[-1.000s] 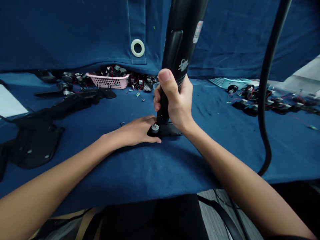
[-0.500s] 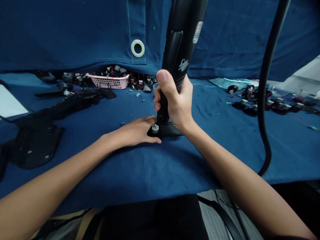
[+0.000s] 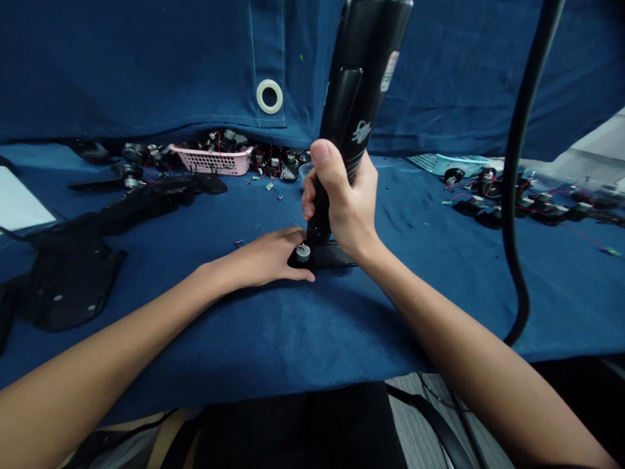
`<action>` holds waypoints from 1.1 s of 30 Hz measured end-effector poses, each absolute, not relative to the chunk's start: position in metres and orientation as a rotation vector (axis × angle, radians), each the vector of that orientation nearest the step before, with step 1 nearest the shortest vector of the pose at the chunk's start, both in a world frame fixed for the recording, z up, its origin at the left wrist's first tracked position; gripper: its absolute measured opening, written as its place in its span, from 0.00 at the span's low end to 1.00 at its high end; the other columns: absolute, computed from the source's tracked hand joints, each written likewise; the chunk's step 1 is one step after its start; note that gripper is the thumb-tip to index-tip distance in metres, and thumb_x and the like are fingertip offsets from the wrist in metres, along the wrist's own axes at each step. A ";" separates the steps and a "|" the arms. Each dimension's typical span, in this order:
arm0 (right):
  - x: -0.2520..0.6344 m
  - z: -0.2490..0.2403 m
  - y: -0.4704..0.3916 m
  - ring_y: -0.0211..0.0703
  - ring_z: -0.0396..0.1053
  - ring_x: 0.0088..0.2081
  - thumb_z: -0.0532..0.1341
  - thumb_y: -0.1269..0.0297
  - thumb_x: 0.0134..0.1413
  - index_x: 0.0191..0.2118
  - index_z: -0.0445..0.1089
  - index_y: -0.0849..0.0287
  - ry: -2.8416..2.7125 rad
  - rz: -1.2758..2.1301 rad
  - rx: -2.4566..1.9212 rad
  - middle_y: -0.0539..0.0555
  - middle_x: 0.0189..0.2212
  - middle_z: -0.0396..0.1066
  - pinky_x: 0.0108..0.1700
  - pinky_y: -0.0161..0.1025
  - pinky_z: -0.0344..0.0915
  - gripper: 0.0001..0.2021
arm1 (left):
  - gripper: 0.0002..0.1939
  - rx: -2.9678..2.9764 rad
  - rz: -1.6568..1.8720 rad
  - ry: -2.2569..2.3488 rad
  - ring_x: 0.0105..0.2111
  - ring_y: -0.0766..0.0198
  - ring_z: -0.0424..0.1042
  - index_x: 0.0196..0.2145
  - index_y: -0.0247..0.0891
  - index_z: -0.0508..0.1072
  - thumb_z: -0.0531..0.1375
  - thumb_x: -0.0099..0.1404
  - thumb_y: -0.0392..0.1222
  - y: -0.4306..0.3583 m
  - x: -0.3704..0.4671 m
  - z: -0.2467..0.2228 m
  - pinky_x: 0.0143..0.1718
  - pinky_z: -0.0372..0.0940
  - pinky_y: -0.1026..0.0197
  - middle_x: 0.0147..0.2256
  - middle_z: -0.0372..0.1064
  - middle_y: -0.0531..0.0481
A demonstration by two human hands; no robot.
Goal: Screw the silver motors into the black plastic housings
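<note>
My right hand (image 3: pixel 344 195) is wrapped round a thick black cylindrical tool (image 3: pixel 361 85), its thumb on the near side. The tool leans to the right at the top, and its lower end meets a flat black part (image 3: pixel 334 255) on the blue cloth. A small round silver piece (image 3: pixel 303 252) sits at the left end of that part. My left hand (image 3: pixel 273 257) grips this left end, thumb in front and fingers behind, partly hidden. Just where the tool's tip touches is hard to make out.
A pink basket (image 3: pixel 215 161) of small motors stands at the back, with wired parts beside it. Black molded parts (image 3: pixel 73 273) lie at left. A turquoise basket (image 3: pixel 449 163) and several wired parts (image 3: pixel 527 202) are at right. A thick black cable (image 3: pixel 512 195) hangs at right.
The top of the black tool has shifted slightly right and down, with my right hand moving a little along with it. My left hand stays in place on the black part.
</note>
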State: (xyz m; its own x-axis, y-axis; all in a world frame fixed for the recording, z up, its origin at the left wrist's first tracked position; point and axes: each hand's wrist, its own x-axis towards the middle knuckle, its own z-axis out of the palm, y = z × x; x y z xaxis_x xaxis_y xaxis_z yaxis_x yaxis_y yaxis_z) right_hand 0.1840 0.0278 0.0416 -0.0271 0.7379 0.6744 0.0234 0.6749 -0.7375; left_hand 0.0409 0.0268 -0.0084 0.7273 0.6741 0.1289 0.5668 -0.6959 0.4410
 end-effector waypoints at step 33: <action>0.182 0.036 0.023 0.31 0.68 0.22 0.58 0.41 0.55 0.40 0.57 0.52 -1.428 0.467 -0.736 0.43 0.25 0.65 0.25 0.32 0.64 0.20 | 0.31 2.562 0.394 0.979 0.53 0.50 0.68 0.56 0.37 0.64 0.64 0.61 0.56 0.026 0.042 -0.006 0.52 0.62 0.55 0.55 0.67 0.42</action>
